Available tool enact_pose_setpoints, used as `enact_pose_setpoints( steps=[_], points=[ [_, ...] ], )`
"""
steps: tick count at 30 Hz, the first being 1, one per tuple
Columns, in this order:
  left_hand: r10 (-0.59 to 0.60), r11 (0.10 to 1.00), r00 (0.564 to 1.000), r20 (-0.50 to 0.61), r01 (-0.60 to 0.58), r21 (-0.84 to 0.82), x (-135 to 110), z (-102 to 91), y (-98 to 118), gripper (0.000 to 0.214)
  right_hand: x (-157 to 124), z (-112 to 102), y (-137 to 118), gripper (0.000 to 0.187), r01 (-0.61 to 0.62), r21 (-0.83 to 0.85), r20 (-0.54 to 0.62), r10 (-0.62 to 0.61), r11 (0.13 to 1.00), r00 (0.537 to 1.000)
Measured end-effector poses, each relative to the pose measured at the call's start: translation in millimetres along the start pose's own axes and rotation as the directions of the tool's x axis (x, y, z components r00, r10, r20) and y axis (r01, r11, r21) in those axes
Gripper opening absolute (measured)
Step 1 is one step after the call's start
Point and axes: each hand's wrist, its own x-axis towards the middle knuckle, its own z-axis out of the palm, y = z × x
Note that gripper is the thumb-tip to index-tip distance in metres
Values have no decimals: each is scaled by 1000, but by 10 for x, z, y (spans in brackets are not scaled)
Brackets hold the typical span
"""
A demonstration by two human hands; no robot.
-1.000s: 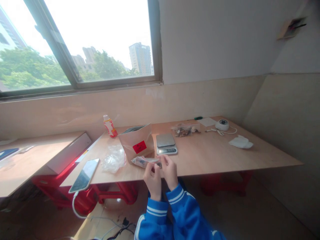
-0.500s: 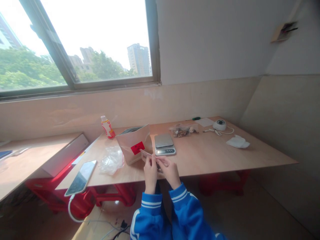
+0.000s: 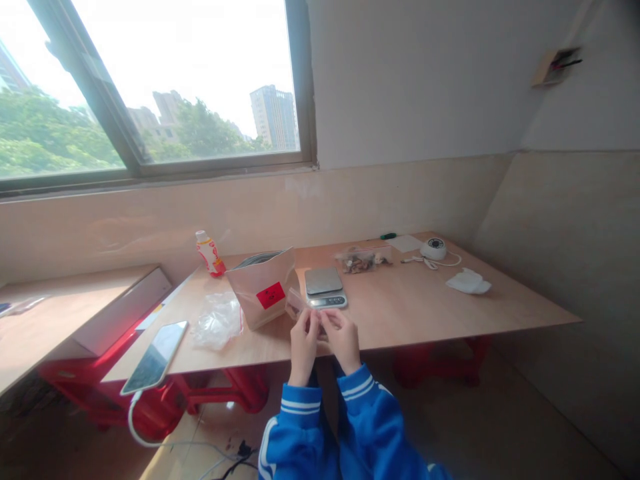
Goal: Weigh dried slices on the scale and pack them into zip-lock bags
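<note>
Both my hands meet at the near edge of the wooden table [image 3: 425, 313], in blue sleeves with white stripes. My left hand [image 3: 303, 340] and my right hand [image 3: 342, 337] each pinch a small clear plastic bag [image 3: 296, 301], held tilted up between them just in front of the kitchen scale [image 3: 325, 287]. What the little bag contains is too small to tell. A brown paper pouch [image 3: 260, 287] with a red label stands open just left of my hands.
A crumpled clear bag [image 3: 216, 321] and a phone [image 3: 156, 347] on a white cable lie to the left. A small drink bottle [image 3: 209, 254] stands at the back. A clear bag of brown pieces [image 3: 361, 259], a round white device [image 3: 433, 249] and white tissue [image 3: 467, 283] lie to the right.
The small clear bag lay flat on the table a second ago; my hands have since lifted it and tilted it upright, and moved slightly toward the scale. The head view has drifted right.
</note>
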Motion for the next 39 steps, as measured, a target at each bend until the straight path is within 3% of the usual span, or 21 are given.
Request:
enact_pose_setpoints(
  steps=[4, 8, 11, 14, 17, 21, 24, 27, 29, 31, 36, 39],
  points=[
    [35, 998, 999, -12, -34, 44, -101, 65, 11, 35, 60, -83, 37, 30, -5, 5, -155, 6, 1000, 988],
    [36, 993, 998, 54, -42, 108, -226, 137, 78, 42, 143, -246, 83, 38, -61, 109, -312, 92, 992, 946],
    [7, 998, 994, 107, -13, 61, -259, 154, 124, 44, 178, -363, 60, 40, -58, 178, -379, 123, 982, 917],
    [-41, 998, 997, 63, 44, -54, -221, 136, 64, 45, 187, -416, -8, 40, -44, 264, -375, 145, 963, 916],
    [-144, 954, 990, 0, 139, -265, -149, 101, -100, 29, 180, -390, -64, 40, -31, 311, -349, 145, 950, 926],
    [-210, 765, 961, 180, 277, -582, -70, 27, -290, 51, 149, -295, -80, 41, -66, 277, -220, 130, 959, 967],
    [-214, 681, 925, 313, 371, -632, -21, -40, -341, 50, 108, -252, -97, 44, 13, 116, -265, 18, 993, 964],
    [-217, 711, 943, 251, 329, -622, 48, -90, -355, 50, 84, -236, -148, 36, 189, -165, -386, -240, 968, 890],
    [-202, 738, 960, 194, 280, -614, 111, -113, -370, 53, 112, -216, -177, 23, 273, -264, -290, -346, 925, 892],
    [-194, 749, 965, 176, 261, -609, 181, -135, -400, 54, 195, -182, -176, 19, 329, -259, -111, -367, 908, 924],
    [-211, 731, 959, 191, 284, -620, 293, -189, -529, 51, 578, -107, -65, 22, 253, -213, 163, -221, 944, 962],
    [-215, 720, 959, 184, 282, -634, 299, -187, -611, 50, 788, -95, -34, 19, 273, -232, 365, -176, 934, 914]
  ],
)
